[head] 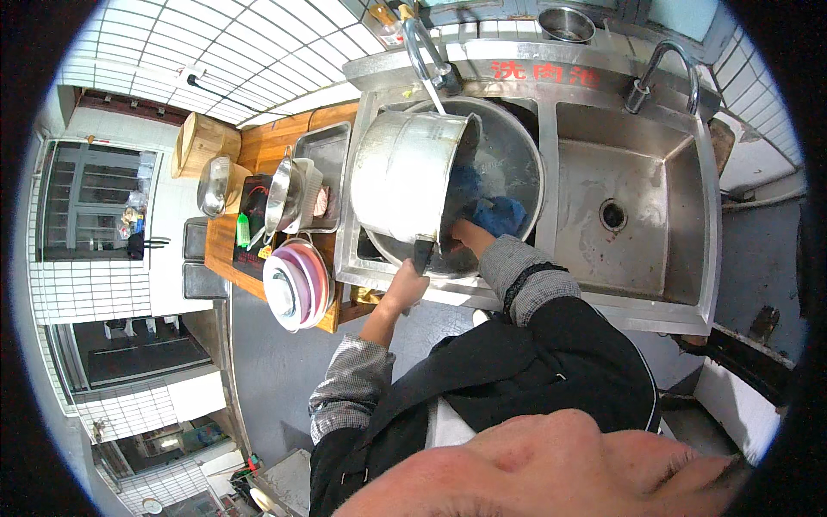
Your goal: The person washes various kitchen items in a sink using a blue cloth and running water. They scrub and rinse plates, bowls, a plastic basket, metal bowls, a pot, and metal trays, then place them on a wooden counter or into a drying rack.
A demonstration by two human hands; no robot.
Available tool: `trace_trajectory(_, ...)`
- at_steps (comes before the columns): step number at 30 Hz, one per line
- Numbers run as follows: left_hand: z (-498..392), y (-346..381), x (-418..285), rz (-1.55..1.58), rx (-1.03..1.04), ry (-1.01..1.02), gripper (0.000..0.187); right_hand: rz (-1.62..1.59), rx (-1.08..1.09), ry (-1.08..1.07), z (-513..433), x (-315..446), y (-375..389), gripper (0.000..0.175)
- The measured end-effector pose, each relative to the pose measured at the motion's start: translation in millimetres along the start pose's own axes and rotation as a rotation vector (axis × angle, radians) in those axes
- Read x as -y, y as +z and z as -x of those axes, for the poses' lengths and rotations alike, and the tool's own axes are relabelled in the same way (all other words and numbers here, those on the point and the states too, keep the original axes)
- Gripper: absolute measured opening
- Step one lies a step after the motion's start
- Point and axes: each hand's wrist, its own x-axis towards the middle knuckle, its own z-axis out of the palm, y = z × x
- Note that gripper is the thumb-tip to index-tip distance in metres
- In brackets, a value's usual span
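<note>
My left hand [407, 284] grips the black handle [423, 253] of a large metal pot [407, 174]. The pot lies tipped on its side, its mouth facing right, over a wide round metal basin [538, 174] set in the left sink. Reaching into the basin by the pot's mouth is my right hand [466, 234], its fingers hidden inside the shadow. Beside it a blue cloth or bag [501, 215] lies in the basin, partly covered by the pot and my arm. The left faucet [420, 48] reaches over the pot, with a white stream or tube below its spout.
On the right is a second sink basin [614, 168] with a drain and its own faucet [665, 71]. A wooden table [258, 139] to the left holds a metal tray [326, 139], stacked plastic bowls [291, 284] and a wooden bucket [207, 145]. A metal pot [566, 26] stands behind the sinks.
</note>
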Motion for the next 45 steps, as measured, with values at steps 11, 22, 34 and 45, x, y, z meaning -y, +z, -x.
trace_trajectory(11, -19.1, -4.9, -29.6, 0.152, 0.136, -0.191, 0.023, 0.122, 0.003, -0.004, 5.7, -5.3, -22.6, 0.037)
trace_trajectory(22, -50.5, -57.4, -54.3, 0.047, 0.444, -0.313, 0.020, 0.944, 0.103, 0.007, 11.3, 3.3, -5.6, 0.044)
trace_trajectory(34, -71.8, -110.6, -98.1, 0.242, 0.645, -0.406, 0.031, 1.133, -0.350, -0.516, 51.2, 2.8, 45.9, 0.026)
trace_trajectory(45, -88.0, -117.4, -105.4, 0.449, 0.346, -0.016, 0.046, 0.878, -0.467, -0.665, 58.2, 73.3, 45.4, 0.033)
